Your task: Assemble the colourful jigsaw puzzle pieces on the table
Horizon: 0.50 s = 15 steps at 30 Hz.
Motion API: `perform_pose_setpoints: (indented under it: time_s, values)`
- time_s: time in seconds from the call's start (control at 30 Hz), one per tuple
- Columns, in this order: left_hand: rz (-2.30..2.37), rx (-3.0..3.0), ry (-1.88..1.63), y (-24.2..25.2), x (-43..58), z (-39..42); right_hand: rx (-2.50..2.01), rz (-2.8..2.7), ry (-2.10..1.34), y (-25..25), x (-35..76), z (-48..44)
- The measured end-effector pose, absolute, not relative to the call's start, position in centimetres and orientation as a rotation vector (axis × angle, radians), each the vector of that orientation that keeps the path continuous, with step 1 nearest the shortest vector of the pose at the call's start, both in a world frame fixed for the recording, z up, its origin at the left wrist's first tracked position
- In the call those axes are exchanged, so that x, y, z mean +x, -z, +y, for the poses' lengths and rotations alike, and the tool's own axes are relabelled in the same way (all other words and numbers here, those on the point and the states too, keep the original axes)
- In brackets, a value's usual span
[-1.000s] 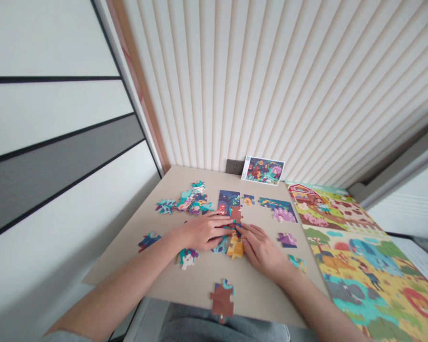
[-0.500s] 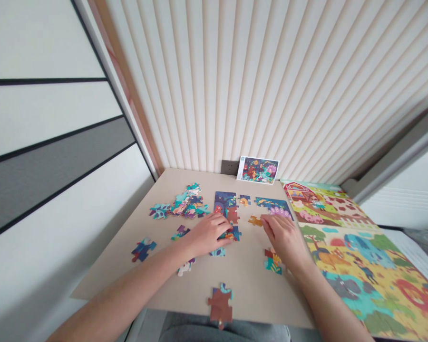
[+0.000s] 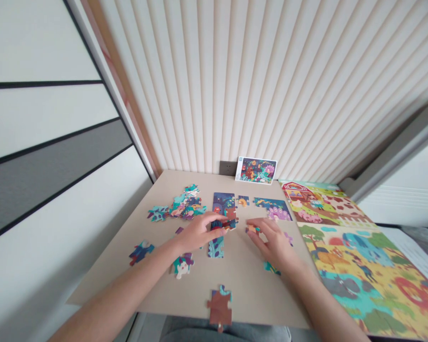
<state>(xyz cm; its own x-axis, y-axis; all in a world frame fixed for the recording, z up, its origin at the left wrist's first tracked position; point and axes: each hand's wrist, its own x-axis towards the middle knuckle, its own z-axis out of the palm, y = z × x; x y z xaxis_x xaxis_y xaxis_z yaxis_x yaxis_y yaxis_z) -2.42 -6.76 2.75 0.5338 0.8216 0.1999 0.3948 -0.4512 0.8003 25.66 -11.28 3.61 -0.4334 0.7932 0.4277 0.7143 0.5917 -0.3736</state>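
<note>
My left hand (image 3: 203,232) reaches over a partly joined jigsaw section (image 3: 224,200), its thumb and fingers closed on a dark puzzle piece (image 3: 230,227) at the section's right edge. Part of that section is hidden under the fingers; its teal lower end (image 3: 216,249) shows below them. To the right, apart from the section, my right hand (image 3: 271,240) pinches a small orange-and-teal puzzle piece (image 3: 252,229) between thumb and fingertips. Beyond it lies a joined strip with a pink peacock tail (image 3: 278,212). A teal piece (image 3: 272,267) peeks out under my right wrist.
A heap of loose pieces (image 3: 187,204) lies at the back left. A blue piece (image 3: 141,251), a piece with a white figure (image 3: 182,267) and a brown piece (image 3: 220,306) lie nearer. The picture card (image 3: 256,170) leans on the wall. Finished animal puzzles (image 3: 356,270) adjoin on the right.
My right hand has moved left, and its fingertips now hold a piece. My left hand has shifted slightly left, bringing its piece up against the joined section, and more of the teal lower end shows.
</note>
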Motion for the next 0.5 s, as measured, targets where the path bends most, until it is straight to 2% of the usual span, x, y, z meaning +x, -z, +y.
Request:
perform_pose_setpoints:
  time_s: [0.23,0.5]
  values:
    - [0.952,2.561,-0.735,-1.4,-1.6,-6.9,-1.092,-2.445,-0.143,-2.0,23.2,-10.5]
    - [1.051,2.802,-0.591,-1.6,-2.9,-6.7,-1.187,-2.472,-0.088,-1.7,23.3,-10.4]
